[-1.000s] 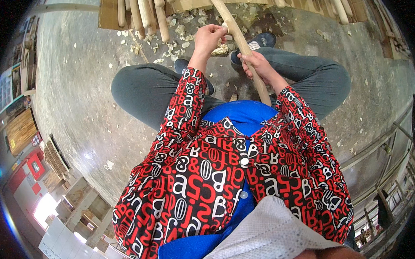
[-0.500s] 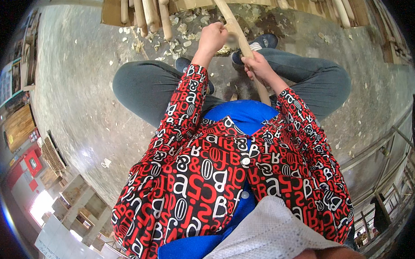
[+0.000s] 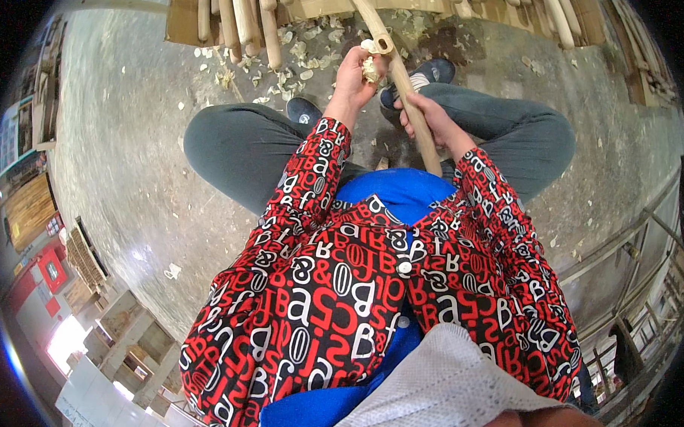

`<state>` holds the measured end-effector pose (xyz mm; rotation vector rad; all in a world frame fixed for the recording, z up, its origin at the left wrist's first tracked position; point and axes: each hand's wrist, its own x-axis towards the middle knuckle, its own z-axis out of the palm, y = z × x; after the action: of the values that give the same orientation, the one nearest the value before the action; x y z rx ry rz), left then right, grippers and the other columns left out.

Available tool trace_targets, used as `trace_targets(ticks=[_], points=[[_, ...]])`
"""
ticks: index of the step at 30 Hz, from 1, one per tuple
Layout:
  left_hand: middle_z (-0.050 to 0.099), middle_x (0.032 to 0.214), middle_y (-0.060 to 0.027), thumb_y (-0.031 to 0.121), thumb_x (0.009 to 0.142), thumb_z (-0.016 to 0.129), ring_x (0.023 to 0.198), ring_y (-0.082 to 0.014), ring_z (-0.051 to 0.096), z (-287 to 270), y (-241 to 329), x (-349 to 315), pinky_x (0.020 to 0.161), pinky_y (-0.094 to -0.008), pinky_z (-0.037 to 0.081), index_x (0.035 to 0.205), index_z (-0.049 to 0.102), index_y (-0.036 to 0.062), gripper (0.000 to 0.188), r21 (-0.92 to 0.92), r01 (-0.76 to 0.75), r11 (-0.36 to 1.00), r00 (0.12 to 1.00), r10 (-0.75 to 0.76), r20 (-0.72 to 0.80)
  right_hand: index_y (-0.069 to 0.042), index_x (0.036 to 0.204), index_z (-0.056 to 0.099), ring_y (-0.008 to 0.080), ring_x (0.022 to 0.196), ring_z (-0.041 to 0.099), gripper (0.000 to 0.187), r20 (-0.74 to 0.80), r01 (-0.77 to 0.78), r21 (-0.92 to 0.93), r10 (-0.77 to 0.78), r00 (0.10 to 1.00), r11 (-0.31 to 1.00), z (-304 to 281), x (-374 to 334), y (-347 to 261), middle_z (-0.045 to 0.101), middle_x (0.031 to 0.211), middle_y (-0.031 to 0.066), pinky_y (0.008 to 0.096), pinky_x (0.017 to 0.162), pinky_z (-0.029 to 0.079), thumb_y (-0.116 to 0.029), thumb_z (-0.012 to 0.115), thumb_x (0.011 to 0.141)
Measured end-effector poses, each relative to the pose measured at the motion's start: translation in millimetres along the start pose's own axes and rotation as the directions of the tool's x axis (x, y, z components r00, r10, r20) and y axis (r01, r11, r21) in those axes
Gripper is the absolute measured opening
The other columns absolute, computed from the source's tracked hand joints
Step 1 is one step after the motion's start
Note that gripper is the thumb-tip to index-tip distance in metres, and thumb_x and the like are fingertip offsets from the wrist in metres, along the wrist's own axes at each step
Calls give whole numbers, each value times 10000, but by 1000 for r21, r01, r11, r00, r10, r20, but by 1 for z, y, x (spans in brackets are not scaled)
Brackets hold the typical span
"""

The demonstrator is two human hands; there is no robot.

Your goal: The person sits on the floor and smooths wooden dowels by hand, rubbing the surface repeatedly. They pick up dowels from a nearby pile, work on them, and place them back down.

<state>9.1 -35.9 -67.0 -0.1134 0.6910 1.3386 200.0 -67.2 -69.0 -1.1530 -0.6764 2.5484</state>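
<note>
A long pale wooden pole slants from the far top down to my waist between my bent legs. My right hand is wrapped round its near part. Beside the pole, farther up, my left hand is closed on a small pale wooden tool with a dark round hole at its end. That tool lies against the pole; its blade, if any, is hidden. Curled wood shavings bunch at my left fingers.
Thin shavings litter the grey floor ahead. Several wooden poles lie on cardboard at the far left, with more poles at the far right. My dark shoes rest near the pole. A metal frame stands at the right.
My left hand has come slightly nearer to me along the pole, and the tool's holed end and the bunched shavings show now. My right hand still grips the pole.
</note>
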Motion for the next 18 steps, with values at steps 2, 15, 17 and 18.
trace_targets(ticks=[2,15,17,18], points=[[540,801,-95,141,855,520,696,-171,531,2,1,3,590,-273,482,987,510,-22,210,-126,-22,992,1000,22,-8,-49,1066,510,115,558,517,364,-165,-11,-302,-41,985,953,5,-2,11,523,721,19,257,494,450,-380,499,914],[582,808,-80,373,900,457,698,-209,539,39,51,-24,494,-303,424,800,496,102,292,22,-287,958,955,284,89,-62,947,508,79,463,473,193,-382,341,-398,-492,782,852,-7,-37,-29,513,628,-10,226,407,403,-205,613,870],[558,769,-57,253,937,504,665,-160,539,55,60,-38,479,-263,424,847,488,99,179,104,-296,949,954,299,-8,-66,968,510,81,476,483,192,-477,318,-539,-595,647,780,-29,-50,-75,517,630,-10,232,427,421,-188,617,866],[573,789,-58,208,927,510,673,-154,541,63,64,-49,476,-261,426,854,484,96,136,99,-323,941,946,321,35,-64,959,521,84,495,500,194,-499,325,-593,-653,570,736,-37,-63,-106,527,642,-6,239,443,434,-191,627,857]])
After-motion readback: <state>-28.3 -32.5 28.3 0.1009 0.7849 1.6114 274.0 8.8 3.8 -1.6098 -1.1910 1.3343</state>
